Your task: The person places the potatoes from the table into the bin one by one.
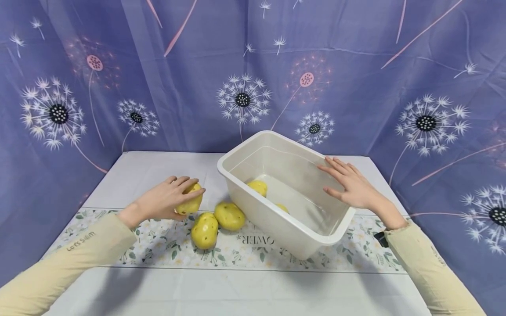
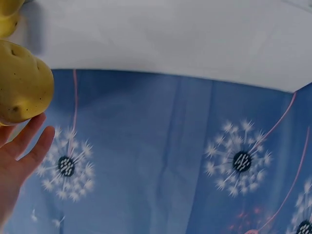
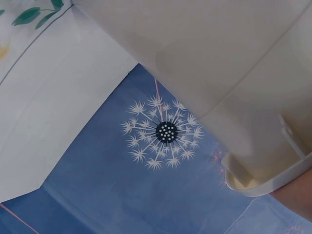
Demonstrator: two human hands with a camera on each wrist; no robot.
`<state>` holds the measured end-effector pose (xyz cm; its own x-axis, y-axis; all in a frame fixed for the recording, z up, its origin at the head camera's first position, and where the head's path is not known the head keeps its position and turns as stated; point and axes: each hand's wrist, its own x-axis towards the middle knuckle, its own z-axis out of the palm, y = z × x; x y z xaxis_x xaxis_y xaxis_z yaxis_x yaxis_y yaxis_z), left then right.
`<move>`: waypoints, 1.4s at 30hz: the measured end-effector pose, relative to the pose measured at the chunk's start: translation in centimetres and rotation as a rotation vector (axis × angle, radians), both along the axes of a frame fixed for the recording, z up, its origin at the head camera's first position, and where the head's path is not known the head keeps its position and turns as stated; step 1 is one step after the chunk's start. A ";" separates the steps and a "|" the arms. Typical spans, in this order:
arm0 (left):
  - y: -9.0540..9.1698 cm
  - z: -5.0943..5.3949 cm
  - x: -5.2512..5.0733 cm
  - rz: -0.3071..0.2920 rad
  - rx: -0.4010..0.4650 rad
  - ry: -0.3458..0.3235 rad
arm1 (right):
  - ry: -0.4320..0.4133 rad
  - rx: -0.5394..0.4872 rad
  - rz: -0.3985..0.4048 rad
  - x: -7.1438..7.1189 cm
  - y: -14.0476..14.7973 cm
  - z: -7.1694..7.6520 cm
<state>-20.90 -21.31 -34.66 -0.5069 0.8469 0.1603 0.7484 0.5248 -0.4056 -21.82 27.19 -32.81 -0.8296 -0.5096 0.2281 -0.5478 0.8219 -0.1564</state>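
Observation:
In the head view, my left hand (image 1: 166, 197) grips a yellow potato (image 1: 191, 201) just above the table. The left wrist view shows this potato (image 2: 24, 85) at its left edge, with fingertips (image 2: 41, 146) against its underside. Two more potatoes lie close together on the table, one nearer the front (image 1: 204, 231) and one beside the tub (image 1: 229, 216). A deep white plastic tub (image 1: 284, 230) stands at an angle. Inside it a potato (image 1: 258, 187) shows, and another (image 1: 282, 207) is mostly hidden by the wall. My right hand (image 1: 353, 184) rests over the tub's right rim, fingers extended.
A white table cover (image 1: 182, 285) carries a floral band (image 1: 158, 245) with printed letters. Purple curtains (image 1: 189, 109) with dandelion prints enclose the table at the back and sides. In the right wrist view, the tub's outer wall (image 3: 209, 53) fills the upper right.

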 end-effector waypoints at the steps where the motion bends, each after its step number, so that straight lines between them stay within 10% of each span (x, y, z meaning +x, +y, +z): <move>1: 0.1 0.4 0.0 -0.011 0.005 0.010 | -0.001 0.000 0.002 0.0 0.0 0.0; 28: 5.0 9.3 -1.4 -0.091 0.010 0.087 | -0.018 0.015 0.015 -0.2 -0.4 0.2; 42: 9.5 11.1 -3.3 -0.125 -0.023 0.103 | -0.010 0.004 0.007 0.0 -0.1 0.1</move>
<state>-24.24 -11.82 -23.58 -0.3790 0.9065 0.1860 0.7611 0.4196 -0.4946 -21.81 27.06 -32.67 -0.8283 -0.5163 0.2177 -0.5520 0.8186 -0.1587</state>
